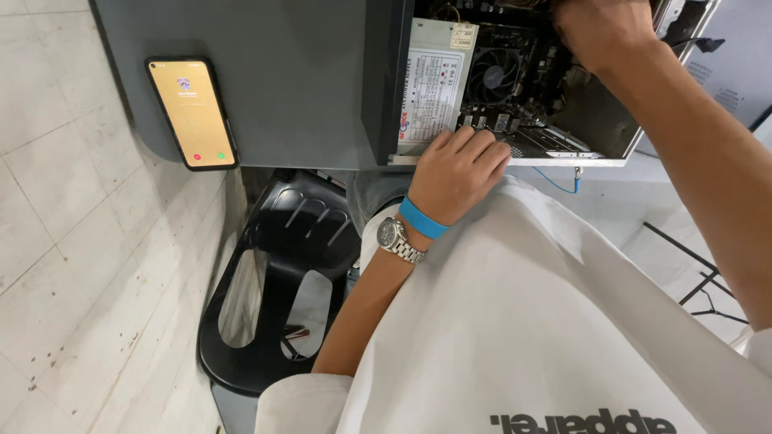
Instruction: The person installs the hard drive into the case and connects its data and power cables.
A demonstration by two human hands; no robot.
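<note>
An open computer case [595, 133] lies on a grey table [305, 80], showing its motherboard, a cooler fan [492, 76] and a silver power supply [434, 80]. My left hand [458, 173], with a metal watch and a blue wristband, is curled over the case's near edge beside the power supply. At the top of the view my right hand [603, 28] reaches into the case above the board. Its fingers are hidden, so what they touch cannot be told.
A phone [193, 112] with a lit orange screen lies flat on the table at the left. A black plastic chair [273, 241] stands below the table on the tiled floor. A thin blue cable [559, 183] hangs under the case.
</note>
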